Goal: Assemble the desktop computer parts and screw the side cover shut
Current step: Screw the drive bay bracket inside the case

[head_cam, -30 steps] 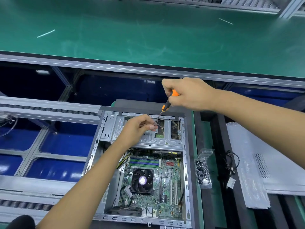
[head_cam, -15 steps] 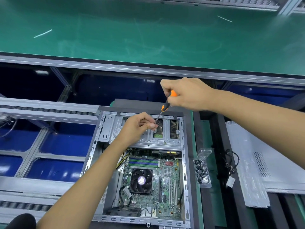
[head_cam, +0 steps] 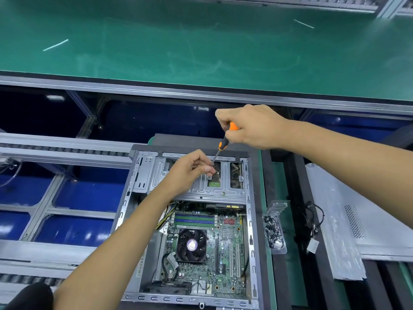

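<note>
- Computer case (head_cam: 252, 220) lies on its side, open face up, near the middle of the view, on a dark pallet with a green mat edge along its right flank.
- Inside: motherboard (head_cam: 223, 249) in the lower half, black CPU fan (head_cam: 191, 245) left of centre on it; metal drive cage (head_cam: 201, 182) spans the upper part of the case.
- Right hand (head_cam: 250, 126) fingers curled round the orange-and-black handle of a screwdriver (head_cam: 223, 144); shaft slants down-left to the drive cage.
- Left hand (head_cam: 190, 171) rests over the drive cage, thumb and fingers pinched together right at the screwdriver tip; whatever is pinched is too small to make out.
- Clear plastic tray of dark screws (head_cam: 273, 231) sits just right of the case.
- Black cable bundle (head_cam: 312, 218) with a white tag lies right of the tray.
- Grey side cover (head_cam: 380, 231), vent grille visible, lies flat at far right, partly under a plastic sleeve.
- Green conveyor belt (head_cam: 201, 41) fills the far background.
</note>
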The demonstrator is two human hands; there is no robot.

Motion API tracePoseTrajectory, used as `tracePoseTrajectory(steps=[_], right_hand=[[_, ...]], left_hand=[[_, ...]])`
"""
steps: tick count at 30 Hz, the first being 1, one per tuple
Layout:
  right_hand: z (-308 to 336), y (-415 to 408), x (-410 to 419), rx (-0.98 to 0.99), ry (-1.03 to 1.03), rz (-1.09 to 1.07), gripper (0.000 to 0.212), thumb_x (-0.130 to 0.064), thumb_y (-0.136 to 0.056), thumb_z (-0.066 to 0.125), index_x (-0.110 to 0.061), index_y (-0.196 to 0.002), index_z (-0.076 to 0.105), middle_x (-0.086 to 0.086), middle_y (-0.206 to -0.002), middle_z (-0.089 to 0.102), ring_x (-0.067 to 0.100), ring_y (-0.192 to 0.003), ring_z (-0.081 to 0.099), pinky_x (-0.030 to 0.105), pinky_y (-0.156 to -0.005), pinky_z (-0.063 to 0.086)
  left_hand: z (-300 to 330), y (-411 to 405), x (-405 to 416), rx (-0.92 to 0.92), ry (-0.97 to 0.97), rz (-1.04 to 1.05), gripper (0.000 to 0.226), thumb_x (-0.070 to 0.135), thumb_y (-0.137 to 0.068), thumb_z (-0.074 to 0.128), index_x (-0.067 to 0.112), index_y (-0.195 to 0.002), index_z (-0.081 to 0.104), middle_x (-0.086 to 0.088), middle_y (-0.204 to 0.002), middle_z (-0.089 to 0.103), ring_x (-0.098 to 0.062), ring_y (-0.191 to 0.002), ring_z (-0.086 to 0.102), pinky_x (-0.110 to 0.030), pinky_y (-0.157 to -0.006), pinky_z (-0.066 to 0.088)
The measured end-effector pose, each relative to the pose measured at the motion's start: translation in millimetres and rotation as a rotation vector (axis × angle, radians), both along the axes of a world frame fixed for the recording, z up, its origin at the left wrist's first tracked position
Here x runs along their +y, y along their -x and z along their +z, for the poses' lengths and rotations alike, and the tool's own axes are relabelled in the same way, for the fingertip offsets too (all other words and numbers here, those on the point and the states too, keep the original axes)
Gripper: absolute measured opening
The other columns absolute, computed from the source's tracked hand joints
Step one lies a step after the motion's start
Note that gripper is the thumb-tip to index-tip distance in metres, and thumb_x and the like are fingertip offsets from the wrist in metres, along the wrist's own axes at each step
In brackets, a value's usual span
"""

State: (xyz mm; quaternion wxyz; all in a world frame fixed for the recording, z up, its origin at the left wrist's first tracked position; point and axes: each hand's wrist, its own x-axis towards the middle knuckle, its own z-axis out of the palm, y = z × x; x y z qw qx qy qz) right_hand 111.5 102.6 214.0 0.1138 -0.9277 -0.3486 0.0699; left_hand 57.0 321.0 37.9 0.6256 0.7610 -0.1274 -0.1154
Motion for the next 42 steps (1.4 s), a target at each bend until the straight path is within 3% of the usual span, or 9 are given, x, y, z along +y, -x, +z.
tracePoseTrajectory(steps=[6, 12, 17, 20, 23, 32, 42], right_hand=[[-3, -3, 4, 0.031, 0.015, 0.042, 0.015, -0.028, -0.087, 0.052, -0.03, -0.084, 0.038, -0.007, -0.072, 0.063, 0.015, -0.061, 0.047, 0.032, -0.056, 0.029], [-5, -10, 13, 0.035, 0.059, 0.094, 0.018, -0.028, -0.086, 0.054, -0.032, -0.084, 0.036, -0.005, -0.071, 0.061, 0.014, -0.06, 0.046, 0.032, -0.056, 0.025], [-13, -13, 17, 0.015, 0.073, 0.124, 0.019, -0.028, -0.086, 0.055, -0.031, -0.083, 0.037, -0.005, -0.064, 0.054, 0.012, -0.058, 0.044, 0.032, -0.055, 0.025], [-19, -14, 20, -0.026, 0.083, 0.137, 0.019, -0.028, -0.086, 0.054, -0.032, -0.085, 0.036, -0.005, -0.063, 0.053, 0.015, -0.057, 0.046, 0.031, -0.054, 0.026], [-26, -15, 24, -0.022, 0.107, 0.153, 0.017, -0.027, -0.088, 0.054, -0.031, -0.087, 0.037, -0.007, -0.061, 0.052, 0.015, -0.056, 0.046, 0.031, -0.054, 0.025], [-46, -15, 32, -0.058, 0.194, 0.23, 0.016, -0.029, -0.09, 0.053, -0.031, -0.089, 0.038, -0.004, -0.069, 0.058, 0.012, -0.055, 0.047, 0.032, -0.051, 0.025], [-45, -15, 37, -0.054, 0.202, 0.243, 0.013, -0.029, -0.092, 0.052, -0.03, -0.09, 0.039, -0.005, -0.069, 0.057, 0.014, -0.056, 0.049, 0.032, -0.053, 0.032]], left_hand=[[-2, -3, -5, 0.008, -0.036, 0.009, 0.021, 0.013, -0.098, 0.062, 0.034, -0.1, 0.063, -0.001, -0.095, 0.077, -0.021, -0.091, 0.075, -0.031, -0.084, 0.058], [0, -12, -1, -0.049, -0.197, -0.004, 0.025, 0.013, -0.098, 0.061, 0.037, -0.091, 0.064, 0.007, -0.093, 0.077, -0.017, -0.091, 0.074, -0.048, -0.084, 0.059], [-3, -15, 2, -0.193, -0.38, -0.021, 0.023, 0.024, -0.091, 0.074, 0.044, -0.084, 0.064, 0.015, -0.088, 0.066, -0.006, -0.096, 0.047, -0.018, -0.078, 0.039], [-3, -17, 1, -0.237, -0.484, 0.072, 0.016, 0.035, -0.087, 0.075, 0.046, -0.083, 0.065, 0.021, -0.091, 0.068, -0.009, -0.096, 0.037, -0.024, -0.084, 0.026], [-5, -18, 1, -0.263, -0.576, 0.08, 0.011, 0.042, -0.082, 0.077, 0.046, -0.082, 0.067, 0.021, -0.091, 0.069, -0.011, -0.095, 0.035, -0.032, -0.079, 0.02], [-9, -18, -7, -0.417, -0.757, 0.095, 0.011, 0.05, -0.072, 0.081, 0.041, -0.077, 0.075, 0.017, -0.089, 0.066, -0.009, -0.088, 0.024, -0.031, -0.073, 0.013], [3, -21, -5, -0.285, -0.879, 0.0, 0.015, 0.062, -0.074, 0.076, 0.048, -0.078, 0.074, 0.018, -0.094, 0.067, -0.014, -0.095, 0.033, -0.034, -0.071, 0.013]])
